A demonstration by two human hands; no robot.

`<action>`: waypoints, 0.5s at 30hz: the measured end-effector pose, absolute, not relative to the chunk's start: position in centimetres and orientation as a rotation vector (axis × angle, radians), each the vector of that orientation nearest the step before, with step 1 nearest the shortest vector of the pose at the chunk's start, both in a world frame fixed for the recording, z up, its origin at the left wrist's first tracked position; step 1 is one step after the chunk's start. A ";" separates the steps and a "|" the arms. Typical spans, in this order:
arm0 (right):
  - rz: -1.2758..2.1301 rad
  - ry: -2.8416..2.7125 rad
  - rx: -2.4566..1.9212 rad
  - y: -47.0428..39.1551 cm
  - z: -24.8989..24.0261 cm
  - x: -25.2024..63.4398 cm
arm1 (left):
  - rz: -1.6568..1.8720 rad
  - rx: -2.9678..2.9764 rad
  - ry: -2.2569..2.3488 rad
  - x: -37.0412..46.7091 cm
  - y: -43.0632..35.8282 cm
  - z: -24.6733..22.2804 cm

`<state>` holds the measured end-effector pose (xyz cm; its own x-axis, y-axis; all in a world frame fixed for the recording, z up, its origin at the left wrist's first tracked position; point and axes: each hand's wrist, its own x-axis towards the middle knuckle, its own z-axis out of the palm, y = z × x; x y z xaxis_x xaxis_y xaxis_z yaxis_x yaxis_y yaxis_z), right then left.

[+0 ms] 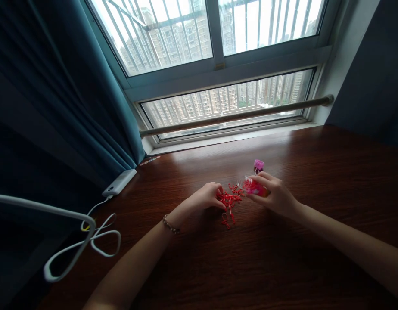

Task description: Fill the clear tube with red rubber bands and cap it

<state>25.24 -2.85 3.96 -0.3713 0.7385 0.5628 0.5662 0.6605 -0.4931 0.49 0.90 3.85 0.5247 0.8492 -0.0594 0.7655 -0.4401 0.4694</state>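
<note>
A loose pile of short red knotted cords lies on the dark wooden table. At its left end is my left hand, its thumb and curled fingers apart around some of the cords and touching them. My right hand holds a small clear bottle, tipped on its side with its mouth facing left over the pile. Red and pink contents show through the bottle's wall; my fingers hide its base. Just beyond the bottle, a pink cap rests on the table.
A white power bank with a looped white cable is at the left edge of the table. Blue curtains hang above it. A barred window and a metal rail border the far side.
</note>
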 end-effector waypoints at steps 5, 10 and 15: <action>0.208 -2.213 -1.024 -3.7 2.9 25.4 | 0.379 2.177 1.237 0.3 0.5 2.9; 0.057 -2.312 -0.961 -3.8 2.1 25.5 | 0.476 2.271 1.189 0.6 -0.3 2.6; -0.063 -2.368 -0.936 -4.0 1.9 25.5 | 0.655 2.140 1.133 1.3 -0.7 3.0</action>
<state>25.52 -3.97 1.92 -0.5816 0.6106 0.5374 0.6386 0.7520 -0.1634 1.26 -0.73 3.00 0.5082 0.8505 0.1354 0.5416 -0.4379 0.7176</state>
